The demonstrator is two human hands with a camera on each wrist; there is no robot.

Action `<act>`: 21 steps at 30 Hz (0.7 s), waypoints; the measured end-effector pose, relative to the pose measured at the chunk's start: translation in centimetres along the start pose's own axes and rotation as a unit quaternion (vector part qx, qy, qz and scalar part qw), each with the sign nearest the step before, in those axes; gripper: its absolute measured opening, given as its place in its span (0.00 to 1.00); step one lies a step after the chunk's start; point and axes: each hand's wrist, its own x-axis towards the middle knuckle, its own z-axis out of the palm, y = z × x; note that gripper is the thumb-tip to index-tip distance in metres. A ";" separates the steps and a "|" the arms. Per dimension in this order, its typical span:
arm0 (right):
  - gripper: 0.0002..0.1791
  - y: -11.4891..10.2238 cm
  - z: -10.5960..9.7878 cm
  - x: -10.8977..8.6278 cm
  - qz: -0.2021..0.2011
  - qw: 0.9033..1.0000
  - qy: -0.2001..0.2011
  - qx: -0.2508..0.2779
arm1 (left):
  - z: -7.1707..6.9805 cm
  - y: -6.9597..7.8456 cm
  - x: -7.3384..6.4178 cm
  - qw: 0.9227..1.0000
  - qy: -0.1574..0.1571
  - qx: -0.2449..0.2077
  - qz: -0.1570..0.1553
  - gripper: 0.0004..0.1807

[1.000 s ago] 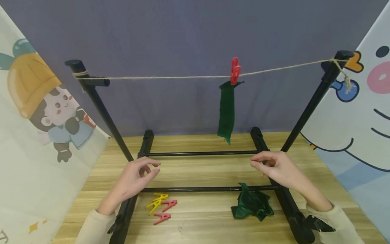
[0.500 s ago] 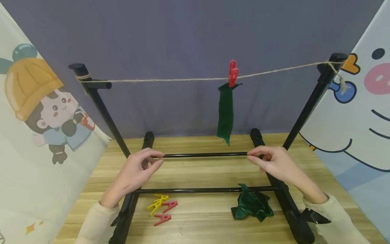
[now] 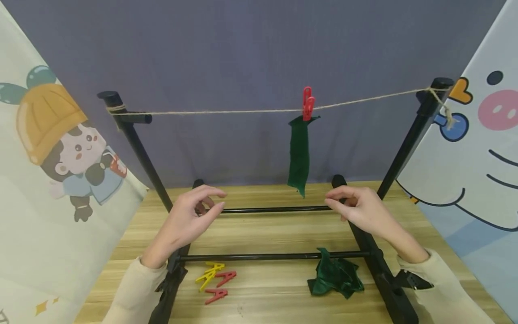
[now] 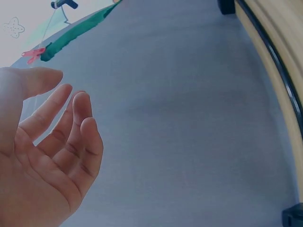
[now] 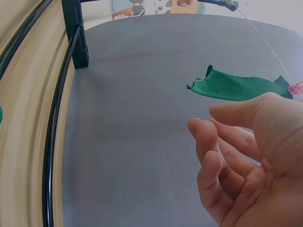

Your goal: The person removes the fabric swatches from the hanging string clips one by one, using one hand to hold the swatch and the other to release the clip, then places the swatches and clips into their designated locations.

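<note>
My left hand (image 3: 189,217) hovers over the left side of the black frame with loosely bent fingers, thumb and forefinger apart, holding nothing. Across from it, my right hand (image 3: 361,210) floats near the frame's right side; its fingers are loosely curled around no object, as the right wrist view confirms. Between and beyond the hands a strip of green cloth (image 3: 298,155) hangs from the string (image 3: 226,111), pinned by a red clothespin (image 3: 308,105). A second, crumpled green cloth (image 3: 335,274) lies on the table below my right hand, partly against the front crossbar (image 3: 267,257).
Yellow clothespins (image 3: 208,279) and red clothespins (image 3: 216,295) lie on the wooden table (image 3: 263,288) at the front left. Black uprights (image 3: 141,155) hold the string at both ends. A grey backdrop (image 3: 226,54) stands behind, with printed cartoon panels (image 3: 48,225) at the sides.
Both hands have risen and drawn somewhat closer together. The head view has tilted slightly, so the rack sits lower in it. The cloths and clothespins stay in place.
</note>
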 end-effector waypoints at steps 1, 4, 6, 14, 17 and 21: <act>0.11 -0.1 0.0 0.1 0.000 1.000 0.004 0.003 | 0.0 0.2 0.3 1.000 0.003 0.001 0.006 0.10; 0.12 -0.3 -0.1 0.3 0.000 1.000 0.012 0.019 | -0.1 0.8 1.2 1.000 0.011 0.001 0.022 0.11; 0.12 -0.5 -0.1 0.4 0.001 0.999 0.016 0.029 | -0.1 1.3 1.8 0.999 0.015 -0.003 0.033 0.11; 0.14 -1.1 -0.1 1.1 0.001 0.999 0.029 0.036 | -0.3 3.1 4.0 0.996 0.035 -0.021 0.085 0.11; 0.14 -1.4 -0.2 1.3 -0.001 0.999 0.034 0.041 | -0.3 3.6 4.7 0.993 0.049 -0.028 0.099 0.12; 0.13 -1.9 -0.2 1.4 -0.005 0.998 0.043 0.052 | -0.2 4.3 5.5 0.990 0.073 -0.041 0.112 0.13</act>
